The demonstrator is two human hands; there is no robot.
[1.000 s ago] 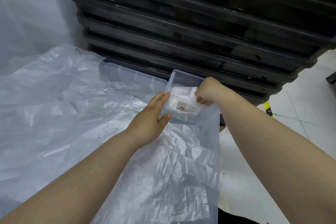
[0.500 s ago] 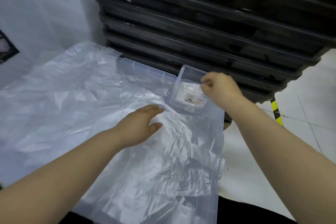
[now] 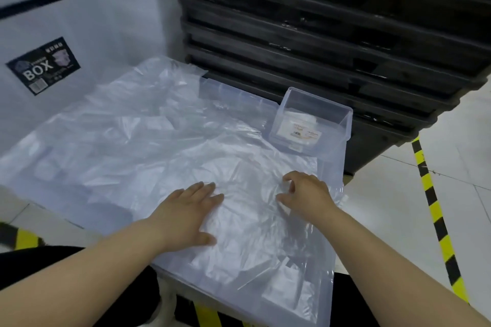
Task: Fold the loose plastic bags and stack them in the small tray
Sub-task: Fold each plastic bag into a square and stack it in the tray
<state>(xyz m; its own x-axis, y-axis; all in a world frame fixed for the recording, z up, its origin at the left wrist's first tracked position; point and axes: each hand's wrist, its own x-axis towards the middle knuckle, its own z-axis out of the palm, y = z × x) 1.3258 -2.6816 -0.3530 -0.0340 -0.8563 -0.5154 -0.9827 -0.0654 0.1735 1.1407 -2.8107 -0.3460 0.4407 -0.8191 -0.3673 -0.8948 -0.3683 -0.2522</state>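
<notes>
Near the front edge of a shallow clear bin (image 3: 335, 223) both hands rest on a heap of loose plastic bags (image 3: 148, 156). The left hand (image 3: 186, 216) lies flat, palm down, fingers spread and straight, pressing the crinkled film without gripping it. The right hand (image 3: 305, 195) sits just to its right, apart from it, with fingers curled and the tips digging into the plastic; whether any film is actually pinched between them cannot be told. Both forearms are bare and reach in from the lower corners of the view. The bags are transparent and wrinkled, overlapping so that single ones are hard to tell apart, and they cover nearly the whole bin and spill past its left side. Beyond the right hand, at the bin's far right corner, stands the small tray (image 3: 342, 121), a clear open-topped box holding a folded white stack (image 3: 300, 129) with a printed label facing up. Behind the tray rises a pile of black stacked crates (image 3: 332, 34). To the left stands a white container (image 3: 93, 8) bearing a dark sticker that reads BOX (image 3: 42, 66). Pale floor tiles (image 3: 457, 141) with yellow-and-black hazard tape (image 3: 435, 215) lie to the right of the bin.
</notes>
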